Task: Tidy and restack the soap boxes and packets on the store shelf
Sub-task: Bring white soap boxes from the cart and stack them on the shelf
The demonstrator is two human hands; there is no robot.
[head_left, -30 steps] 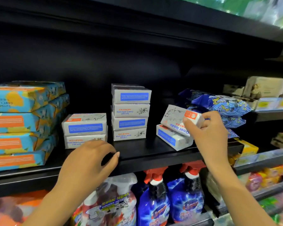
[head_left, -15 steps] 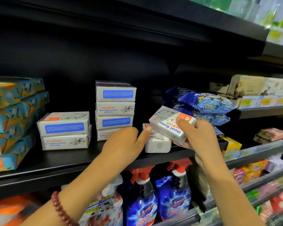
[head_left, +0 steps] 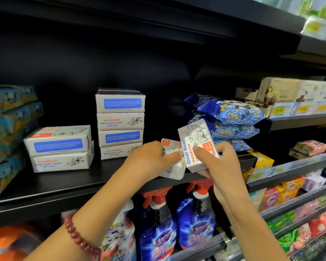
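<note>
My right hand [head_left: 221,162] grips a white "Goat Soap" box [head_left: 196,144], held upright above the front edge of the black shelf [head_left: 83,185]. Just left of it my left hand [head_left: 151,159] holds a second white soap box [head_left: 172,166], also lifted at the shelf edge; the two boxes touch. Behind them stands a stack of several white soap boxes [head_left: 120,123]. Further left lie two more white soap boxes [head_left: 58,147], one on the other. Blue patterned packets [head_left: 230,119] are piled at the shelf's right end.
Teal and orange packets [head_left: 8,132] are stacked at the far left. Blue spray bottles with red triggers [head_left: 177,219] stand on the shelf below. To the right, lower shelves [head_left: 290,168] hold small coloured packs, and beige boxes [head_left: 290,91] sit on a higher one.
My left hand moved right from the shelf edge and took hold of the second soap box. My right hand turned its box upright and brought it against the other. The view shifted right.
</note>
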